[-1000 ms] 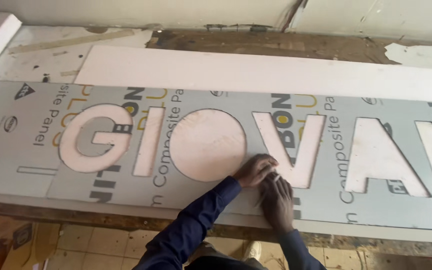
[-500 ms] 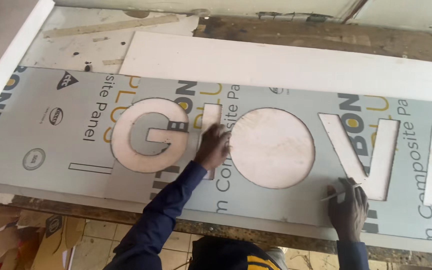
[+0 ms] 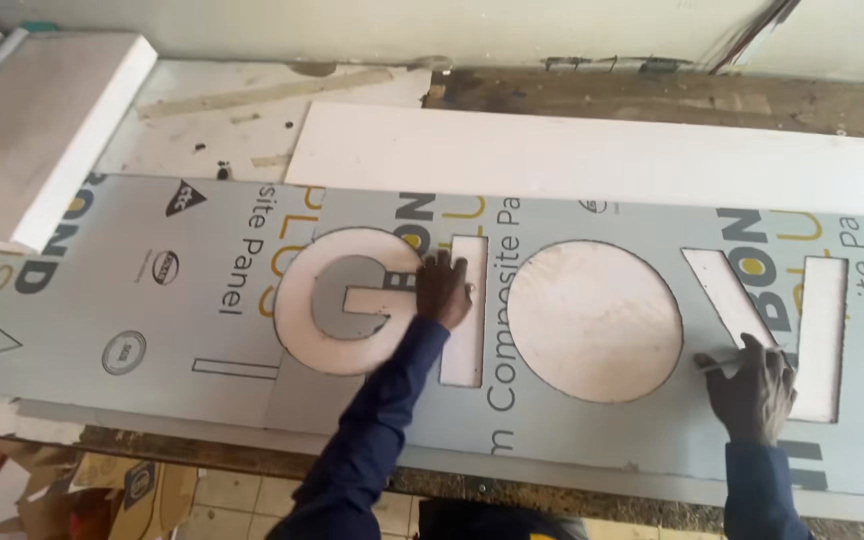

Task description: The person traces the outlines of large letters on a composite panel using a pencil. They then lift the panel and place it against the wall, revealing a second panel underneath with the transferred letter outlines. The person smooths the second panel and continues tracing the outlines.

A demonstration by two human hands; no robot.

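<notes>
Grey composite panel (image 3: 202, 290) on worn bench (image 3: 652, 95); white board (image 3: 592, 155) behind.

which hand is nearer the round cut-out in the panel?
Left. The left hand rests beside the narrow bar-shaped cut-out, just left of the round cut-out. The right hand sits farther off, at the V-shaped cut-out.

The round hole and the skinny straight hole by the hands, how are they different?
The round hole is a wide circle; the straight hole is a narrow upright bar. The left hand lies across the straight hole; no hand touches the round hole. Both are cut through the grey panel, showing pale underneath.
</notes>
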